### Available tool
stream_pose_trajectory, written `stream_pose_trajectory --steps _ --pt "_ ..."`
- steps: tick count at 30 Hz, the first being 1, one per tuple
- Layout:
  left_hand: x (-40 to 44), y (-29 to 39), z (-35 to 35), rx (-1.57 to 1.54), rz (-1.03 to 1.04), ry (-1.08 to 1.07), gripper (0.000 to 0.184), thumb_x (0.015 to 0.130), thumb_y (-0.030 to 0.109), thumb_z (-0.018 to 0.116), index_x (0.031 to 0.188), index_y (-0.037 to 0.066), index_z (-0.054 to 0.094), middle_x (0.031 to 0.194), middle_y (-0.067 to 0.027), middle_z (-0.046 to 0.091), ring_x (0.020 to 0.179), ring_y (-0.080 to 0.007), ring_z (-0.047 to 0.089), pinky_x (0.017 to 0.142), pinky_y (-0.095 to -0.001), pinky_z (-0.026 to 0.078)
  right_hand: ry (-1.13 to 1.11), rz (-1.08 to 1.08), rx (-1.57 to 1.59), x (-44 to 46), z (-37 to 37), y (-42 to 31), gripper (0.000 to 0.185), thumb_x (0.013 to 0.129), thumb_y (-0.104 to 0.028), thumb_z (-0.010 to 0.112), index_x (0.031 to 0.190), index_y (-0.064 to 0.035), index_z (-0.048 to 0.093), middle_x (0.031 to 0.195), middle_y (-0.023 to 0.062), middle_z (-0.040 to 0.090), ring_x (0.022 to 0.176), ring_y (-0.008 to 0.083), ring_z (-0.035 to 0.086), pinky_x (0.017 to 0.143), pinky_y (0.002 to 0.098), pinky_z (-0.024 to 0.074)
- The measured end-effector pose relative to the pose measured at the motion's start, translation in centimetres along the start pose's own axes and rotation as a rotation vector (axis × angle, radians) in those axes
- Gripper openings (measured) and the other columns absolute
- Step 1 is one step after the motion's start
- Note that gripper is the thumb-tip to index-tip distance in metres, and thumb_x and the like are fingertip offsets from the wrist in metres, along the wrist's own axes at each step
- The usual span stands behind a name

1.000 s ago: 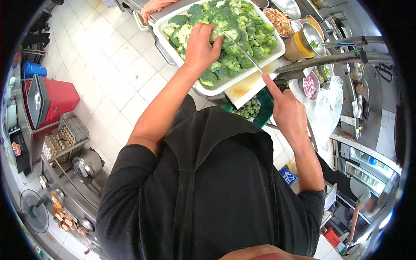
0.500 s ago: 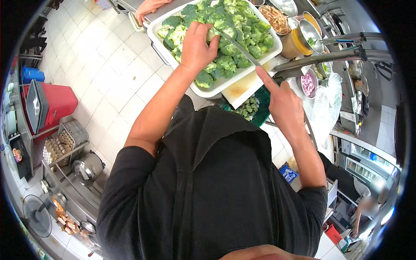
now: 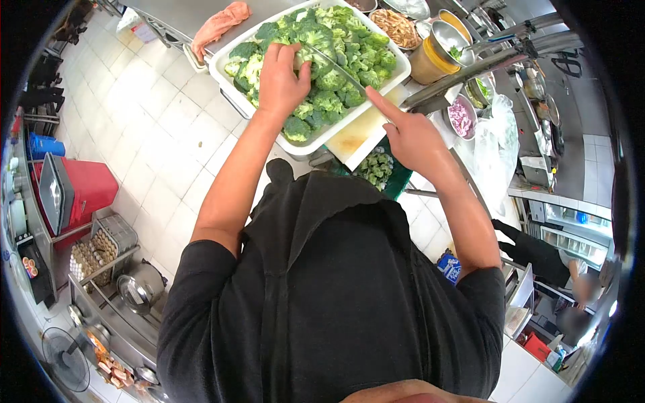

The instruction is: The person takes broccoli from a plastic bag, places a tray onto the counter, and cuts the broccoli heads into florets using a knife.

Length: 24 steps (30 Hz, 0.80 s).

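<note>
A white tray point(image 3: 407, 65) heaped with cut broccoli point(image 3: 330, 78) lies in front of me. My left hand point(image 3: 282, 77) is over its left part, fingers closed on a broccoli floret that they largely cover. In my right hand point(image 3: 415, 140) is a knife point(image 3: 342, 72), gripped with the index finger stretched along the top of the blade. The blade slants up and left across the broccoli, its tip close to my left fingertips. Under the tray's near right side sits a white cutting board point(image 3: 356, 138) with a brownish stain. Below it, a green bin point(image 3: 398, 176) holds broccoli trimmings point(image 3: 375, 168).
An orange cloth point(image 3: 220, 27) lies left of the tray. To the right are a bowl of chopped purple onion point(image 3: 461, 117), a steel bowl point(image 3: 451, 43) and a metal rail point(image 3: 480, 70). Another person point(image 3: 547, 265) stands at far right.
The view has shifted, so the tray and both hands appear farther left. The knife still lies across the broccoli beside my left hand.
</note>
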<state>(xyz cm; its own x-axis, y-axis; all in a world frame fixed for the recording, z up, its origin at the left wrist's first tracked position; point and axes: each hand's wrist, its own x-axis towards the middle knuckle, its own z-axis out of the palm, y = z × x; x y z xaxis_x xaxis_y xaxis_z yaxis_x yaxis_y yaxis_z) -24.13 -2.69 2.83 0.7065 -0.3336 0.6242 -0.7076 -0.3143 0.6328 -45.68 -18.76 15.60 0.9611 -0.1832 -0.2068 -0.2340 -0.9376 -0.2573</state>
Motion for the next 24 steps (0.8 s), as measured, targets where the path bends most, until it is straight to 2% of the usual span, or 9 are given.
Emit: stream_pose_trajectory --steps 3,6,7,9,12,17,20,21,24 --pt "0.5 0.1 -0.8 -0.031 0.020 -0.003 0.037 0.083 0.008 0.077 0.118 0.003 0.065 0.107 -0.0189 0.059 0.095 -0.0385 0.062 0.082 -0.0451 0.053 -0.010 0.009 0.425 -1.4 0.4 1.2 0.071 0.100 -0.005 0.055 0.163 -0.0343 0.038 0.078 0.0082 0.061 0.064 0.0190 0.059 0.061 0.0377 0.0537" --pt "1.1 -0.6 -1.6 0.014 0.079 -0.007 0.036 0.085 0.008 0.076 0.120 0.004 0.067 0.106 -0.0135 0.062 0.087 -0.0298 0.065 0.077 -0.0402 0.055 -0.051 0.246 0.695 -2.6 -0.9 0.9 0.072 0.098 -0.008 0.059 0.163 -0.0327 0.038 0.084 0.0111 0.067 0.073 0.0184 0.061 0.077 0.0372 0.0544" --pt "1.4 -0.4 -2.0 0.014 0.084 -0.024 0.036 0.086 0.008 0.076 0.120 0.004 0.067 0.106 -0.0132 0.062 0.086 -0.0293 0.065 0.077 -0.0398 0.055 -0.032 0.277 0.728 -2.9 -1.3 0.8 0.071 0.100 -0.007 0.059 0.163 -0.0325 0.039 0.080 0.0037 0.061 0.070 0.0104 0.054 0.068 0.0325 0.0534" --pt "1.9 -0.3 -2.6 0.034 0.124 -0.044 0.036 0.086 0.008 0.076 0.121 0.004 0.068 0.105 -0.0122 0.062 0.084 -0.0263 0.065 0.075 -0.0377 0.055 -0.046 0.312 0.771 -3.1 -1.1 1.7 0.070 0.100 -0.008 0.058 0.162 -0.0322 0.040 0.079 0.0029 0.060 0.065 0.0096 0.052 0.062 0.0303 0.0515" --pt "2.4 0.5 -3.9 -0.007 0.035 -0.119 0.038 0.085 0.008 0.076 0.122 0.006 0.068 0.107 -0.0158 0.062 0.088 -0.0347 0.065 0.078 -0.0430 0.055 -0.014 0.329 0.857 -3.8 0.0 3.1 0.068 0.102 -0.008 0.057 0.163 -0.0328 0.039 0.074 -0.0008 0.055 0.058 0.0064 0.047 0.051 0.0256 0.0457" --pt "2.9 -1.2 -5.1 -0.028 -0.059 -0.073 0.033 0.085 0.007 0.079 0.117 0.006 0.074 0.095 -0.0090 0.062 0.073 -0.0198 0.061 0.066 -0.0327 0.053 0.008 0.393 0.937 -4.5 1.6 5.1 0.069 0.102 -0.006 0.056 0.164 -0.0305 0.036 0.073 -0.0025 0.055 0.057 0.0051 0.046 0.050 0.0239 0.0446" --pt "2.6 -3.6 -5.0 -0.014 -0.104 -0.011 0.028 0.085 0.007 0.079 0.112 0.006 0.076 0.090 -0.0083 0.060 0.072 -0.0176 0.060 0.066 -0.0335 0.052 0.031 0.427 0.982 -5.1 2.4 5.1 0.069 0.100 -0.005 0.057 0.163 -0.0286 0.040 0.076 0.0008 0.057 0.061 0.0074 0.049 0.055 0.0274 0.0467" --pt "2.5 -5.3 -4.8 -0.017 -0.144 0.012 0.025 0.085 0.010 0.080 0.110 0.005 0.077 0.092 -0.0081 0.062 0.073 -0.0161 0.061 0.068 -0.0334 0.053 0.096 0.383 0.983 -5.3 2.7 4.4 0.071 0.098 -0.003 0.058 0.163 -0.0266 0.040 0.080 0.0014 0.061 0.067 0.0084 0.053 0.063 0.0273 0.0489" --pt "2.9 -6.2 -4.7 -0.173 -0.357 0.062 0.027 0.085 0.015 0.081 0.110 0.004 0.077 0.095 -0.0080 0.065 0.074 -0.0166 0.062 0.071 -0.0324 0.054 0.070 0.336 0.959 -6.1 3.7 3.0 0.072 0.097 -0.001 0.059 0.163 -0.0240 0.040 0.085 0.0030 0.062 0.071 0.0098 0.054 0.070 0.0282 0.0502"
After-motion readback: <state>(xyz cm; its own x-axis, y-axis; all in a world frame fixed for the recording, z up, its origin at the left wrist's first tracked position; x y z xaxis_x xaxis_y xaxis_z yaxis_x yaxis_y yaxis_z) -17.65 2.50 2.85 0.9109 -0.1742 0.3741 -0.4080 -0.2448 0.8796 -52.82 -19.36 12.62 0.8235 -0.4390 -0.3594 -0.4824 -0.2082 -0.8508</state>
